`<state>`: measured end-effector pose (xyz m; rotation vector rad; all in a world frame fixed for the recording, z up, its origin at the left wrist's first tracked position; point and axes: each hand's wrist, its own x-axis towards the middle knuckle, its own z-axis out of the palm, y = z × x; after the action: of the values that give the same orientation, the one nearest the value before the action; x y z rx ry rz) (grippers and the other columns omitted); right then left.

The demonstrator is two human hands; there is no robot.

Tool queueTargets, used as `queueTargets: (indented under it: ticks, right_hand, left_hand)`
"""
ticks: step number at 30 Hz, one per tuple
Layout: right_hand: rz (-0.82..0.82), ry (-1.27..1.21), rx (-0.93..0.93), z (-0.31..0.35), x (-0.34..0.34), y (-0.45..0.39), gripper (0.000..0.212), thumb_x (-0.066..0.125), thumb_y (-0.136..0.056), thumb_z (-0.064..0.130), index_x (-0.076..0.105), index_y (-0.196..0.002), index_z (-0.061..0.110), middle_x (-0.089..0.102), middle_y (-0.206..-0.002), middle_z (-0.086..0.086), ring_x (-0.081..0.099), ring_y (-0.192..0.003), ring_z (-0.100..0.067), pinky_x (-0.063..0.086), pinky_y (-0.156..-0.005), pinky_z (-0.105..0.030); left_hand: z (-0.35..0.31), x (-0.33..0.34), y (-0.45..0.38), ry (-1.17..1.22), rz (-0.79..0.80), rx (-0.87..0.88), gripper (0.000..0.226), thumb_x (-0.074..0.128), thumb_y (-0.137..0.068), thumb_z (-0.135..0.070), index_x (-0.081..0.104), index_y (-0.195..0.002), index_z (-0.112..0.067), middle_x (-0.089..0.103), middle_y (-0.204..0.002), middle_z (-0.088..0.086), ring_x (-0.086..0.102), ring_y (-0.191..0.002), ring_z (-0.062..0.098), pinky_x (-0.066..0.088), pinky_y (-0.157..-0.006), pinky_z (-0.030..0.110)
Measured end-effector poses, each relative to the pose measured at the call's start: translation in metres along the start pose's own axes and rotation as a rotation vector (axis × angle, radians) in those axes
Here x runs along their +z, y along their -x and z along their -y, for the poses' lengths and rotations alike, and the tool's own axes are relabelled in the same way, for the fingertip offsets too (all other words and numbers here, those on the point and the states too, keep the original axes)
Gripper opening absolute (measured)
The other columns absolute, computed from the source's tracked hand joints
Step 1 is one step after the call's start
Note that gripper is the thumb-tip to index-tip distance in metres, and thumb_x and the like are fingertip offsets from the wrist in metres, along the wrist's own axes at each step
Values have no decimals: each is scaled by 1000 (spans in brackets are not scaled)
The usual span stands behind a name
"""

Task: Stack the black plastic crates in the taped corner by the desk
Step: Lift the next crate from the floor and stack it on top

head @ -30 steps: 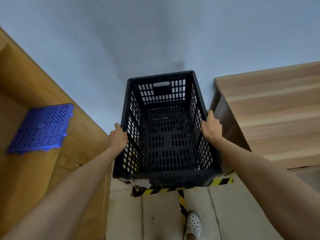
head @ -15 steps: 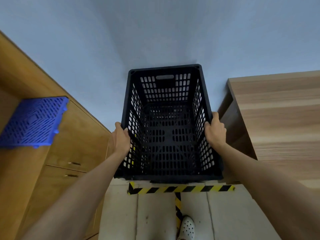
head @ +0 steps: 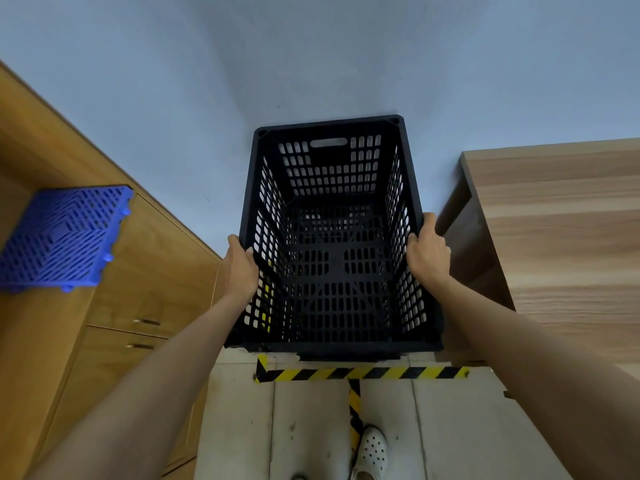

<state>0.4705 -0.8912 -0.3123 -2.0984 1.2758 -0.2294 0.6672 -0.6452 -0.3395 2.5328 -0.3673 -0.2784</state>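
A perforated black plastic crate (head: 332, 244) was gripped at both long rims by the left hand (head: 241, 268) and right hand (head: 429, 252) beside the woodgrain desk (head: 561, 237).

One head-worn wide-angle camera, looking steeply down from close above.

It faces forward and down into the open top of a black crate (head: 332, 244) against a blue-grey wall (head: 311, 57), with striped floor tape (head: 360, 373) and a white shoe (head: 372, 452) below (edges bend outward; no second view).
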Motion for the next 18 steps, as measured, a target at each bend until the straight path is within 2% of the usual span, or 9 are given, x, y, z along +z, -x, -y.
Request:
queueTargets:
  ticks: [3,6,10,13,16,18]
  right_hand:
    - [36,-5,5,1,-2,3,26,37,-101,12,33,-126,8,56,-84,-11,49,-71,-30,34,-67,-38]
    - [83,-25,33,2,-6,7,28,35,-101,11,31,-128,8,58,-88,-15,55,-77,-35,38,-68,-40]
    - [121,-70,73,4,-12,16,35,34,-100,5,29,-134,8,53,-93,-14,52,-83,-32,38,-71,-39]
    - [127,-109,93,1,-14,23,38,34,-100,5,27,-136,10,55,-93,-14,53,-84,-31,42,-73,-41]
    - [126,-106,105,0,-14,25,36,34,-100,3,28,-135,9,48,-81,-7,49,-82,-29,40,-73,-41]
    - [120,-112,119,1,-12,27,34,34,-100,3,28,-133,9,43,-76,-3,47,-81,-27,39,-71,-40]
  left_hand:
    - [1,-4,1,-27,36,-12,7,35,-105,-23,32,-106,-17,42,-68,1,39,-57,17,34,-49,34]
    - [-5,-10,3,-40,65,-25,15,35,-106,-21,35,-117,-11,44,-71,3,38,-57,15,32,-47,32]
    - [-10,-17,7,-34,103,-39,21,37,-105,-16,36,-124,-8,60,-99,20,42,-63,15,37,-55,35]
    - [-10,-18,9,-51,117,-36,18,38,-105,-16,36,-121,-9,61,-113,25,44,-65,17,40,-56,36]
    - [-12,-20,9,-61,133,-32,17,37,-104,-10,38,-120,-5,59,-120,25,42,-62,13,36,-52,31]
    - [-13,-23,6,-69,122,-23,18,38,-104,-10,39,-121,-3,60,-116,23,45,-66,16,38,-54,32]
